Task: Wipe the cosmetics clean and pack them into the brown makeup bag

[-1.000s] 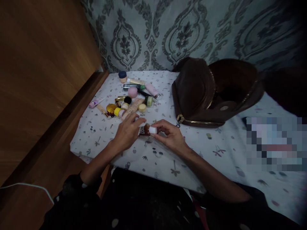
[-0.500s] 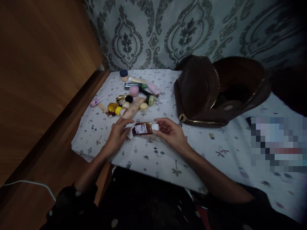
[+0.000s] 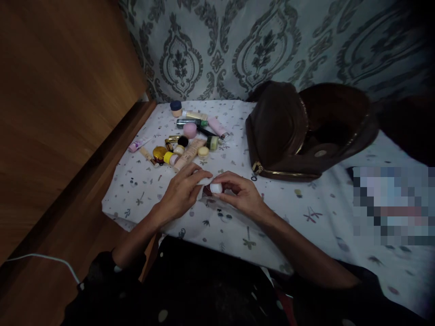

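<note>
Head view: the right hand (image 3: 244, 195), thumb and fingers pinched, grips the white cap (image 3: 216, 188) of a brown bottle (image 3: 206, 190); the left hand (image 3: 181, 191) curls over its body with a white wipe (image 3: 200, 194) between. Just beyond lies a tan tube (image 3: 190, 154); the brown bag (image 3: 277, 136) gapes farther right.

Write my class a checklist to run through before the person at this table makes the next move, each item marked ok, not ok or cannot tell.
1. Right hand grips the white cap: ok, between thumb and fingers.
2. Left hand steadies the brown bottle: ok, with a white tissue or cloth.
3. Bottle label readable: not ok, hidden.
4. Cap tight: cannot tell.
5. Left hand clear of the beige tube: cannot tell, very close in view.
6. Brown bag open: ok, mouth gaping.
</note>
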A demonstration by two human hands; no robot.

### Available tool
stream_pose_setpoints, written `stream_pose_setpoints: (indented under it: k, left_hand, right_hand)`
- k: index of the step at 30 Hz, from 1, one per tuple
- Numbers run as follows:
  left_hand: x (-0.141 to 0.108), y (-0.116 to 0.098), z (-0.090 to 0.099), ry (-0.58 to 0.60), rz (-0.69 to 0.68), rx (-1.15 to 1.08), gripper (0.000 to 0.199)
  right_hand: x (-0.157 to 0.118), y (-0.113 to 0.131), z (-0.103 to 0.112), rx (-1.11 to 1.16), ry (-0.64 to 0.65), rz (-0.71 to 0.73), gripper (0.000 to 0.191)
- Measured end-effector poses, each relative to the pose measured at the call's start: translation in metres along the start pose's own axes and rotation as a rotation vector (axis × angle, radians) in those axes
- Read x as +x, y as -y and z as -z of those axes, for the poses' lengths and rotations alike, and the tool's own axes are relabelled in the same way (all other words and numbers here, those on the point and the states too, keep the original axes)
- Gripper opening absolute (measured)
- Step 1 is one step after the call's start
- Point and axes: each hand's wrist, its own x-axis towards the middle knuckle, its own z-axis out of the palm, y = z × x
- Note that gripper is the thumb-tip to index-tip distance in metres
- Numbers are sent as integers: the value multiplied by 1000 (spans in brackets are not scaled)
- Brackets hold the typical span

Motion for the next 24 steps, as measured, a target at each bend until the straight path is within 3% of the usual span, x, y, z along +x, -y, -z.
stream_pose_setpoints:
  k: [10, 18, 24]
  left_hand:
    - [-26, 55, 1, -27, 291, -233, 29]
    - [-37, 57, -14, -183, 448, -379, 29]
    - [-37, 46, -21, -326, 541, -527, 26]
  right_hand:
    - [1, -2, 1, -38, -11, -25, 29]
    - [1, -8, -4, 30, -63, -222, 31]
    - [3, -12, -6, 180, -108, -314, 40]
